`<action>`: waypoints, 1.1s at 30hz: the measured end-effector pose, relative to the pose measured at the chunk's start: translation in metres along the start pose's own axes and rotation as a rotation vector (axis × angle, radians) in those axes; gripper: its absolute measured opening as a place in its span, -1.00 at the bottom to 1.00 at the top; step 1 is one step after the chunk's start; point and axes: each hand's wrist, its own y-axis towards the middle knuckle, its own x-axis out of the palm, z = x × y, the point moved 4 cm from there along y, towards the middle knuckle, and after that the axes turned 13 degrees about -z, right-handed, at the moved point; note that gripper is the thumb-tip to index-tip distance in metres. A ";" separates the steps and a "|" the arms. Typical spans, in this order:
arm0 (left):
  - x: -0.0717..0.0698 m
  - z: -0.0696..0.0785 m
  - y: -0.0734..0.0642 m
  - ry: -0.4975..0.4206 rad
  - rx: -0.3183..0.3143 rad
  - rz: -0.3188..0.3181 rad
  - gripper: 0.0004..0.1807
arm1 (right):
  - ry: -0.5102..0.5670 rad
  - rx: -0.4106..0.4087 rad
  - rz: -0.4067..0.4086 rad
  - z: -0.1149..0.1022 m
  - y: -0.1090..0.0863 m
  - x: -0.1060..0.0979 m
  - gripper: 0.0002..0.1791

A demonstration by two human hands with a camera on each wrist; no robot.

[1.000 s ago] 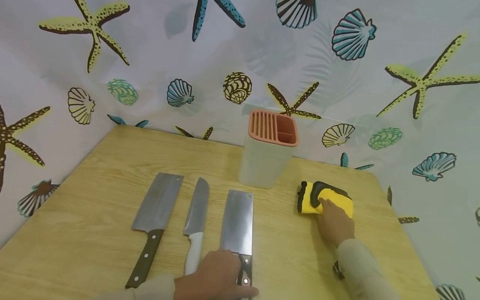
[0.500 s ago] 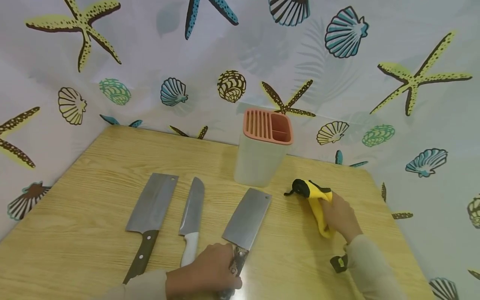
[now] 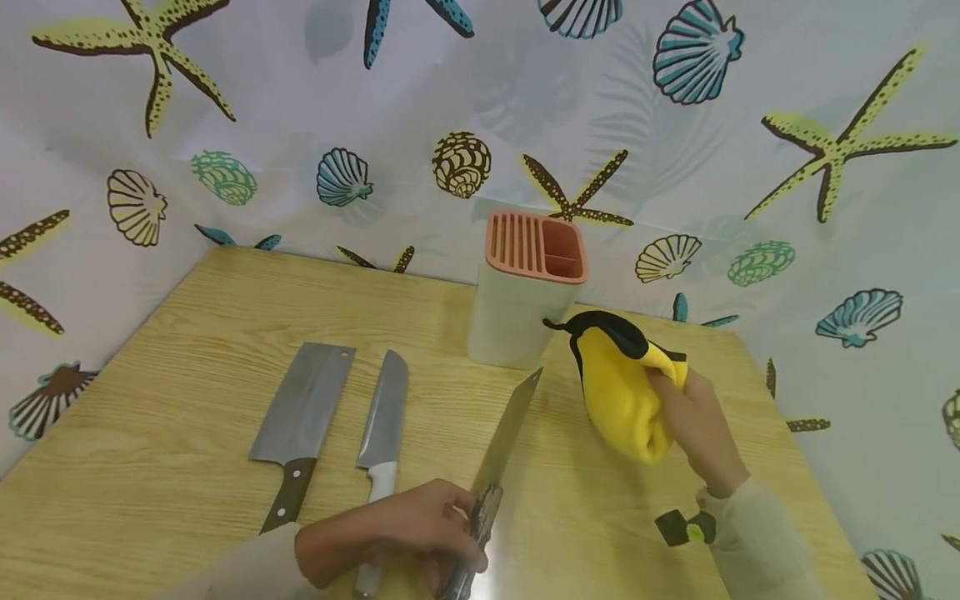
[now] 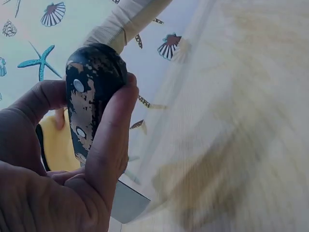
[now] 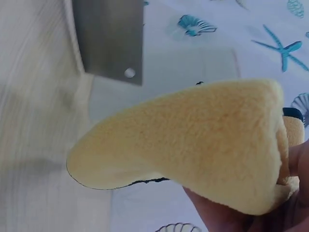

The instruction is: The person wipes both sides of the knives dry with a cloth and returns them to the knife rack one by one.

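My left hand [image 3: 420,525] grips a cleaver [image 3: 506,433] by its worn black handle [image 4: 83,108], whose dark coating is flaking. Its blade is turned nearly edge-on in the head view and points away toward the back. My right hand [image 3: 697,429] holds a folded yellow cloth [image 3: 618,387] with black trim, raised above the table to the right of the blade. The cloth's fuzzy side fills the middle of the right wrist view, with the holed end of the cleaver blade [image 5: 108,38] nearby, apart from it.
A second cleaver [image 3: 303,404] with a dark green handle lies on the left of the wooden table [image 3: 187,358]. Beside it lies a white-handled knife [image 3: 385,412], partly covered by my left hand. A pale knife block [image 3: 521,317] with a slotted orange top stands at the back.
My left hand has lifted the cleaver off the table and turned its blade from flat to nearly edge-on. My right hand has picked up the cloth and brought it left, nearer the blade.
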 end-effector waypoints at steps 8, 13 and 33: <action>0.010 0.003 -0.002 -0.048 0.038 -0.062 -0.67 | 0.056 -0.060 0.089 -0.028 -0.021 0.006 -0.62; 0.013 0.012 -0.005 -0.120 0.053 -0.059 -0.74 | 0.073 -0.132 0.156 -0.045 -0.036 0.016 -0.66; 0.011 0.028 -0.007 0.014 0.221 -0.042 -0.57 | -0.420 -0.575 0.316 -0.090 -0.073 0.107 -0.44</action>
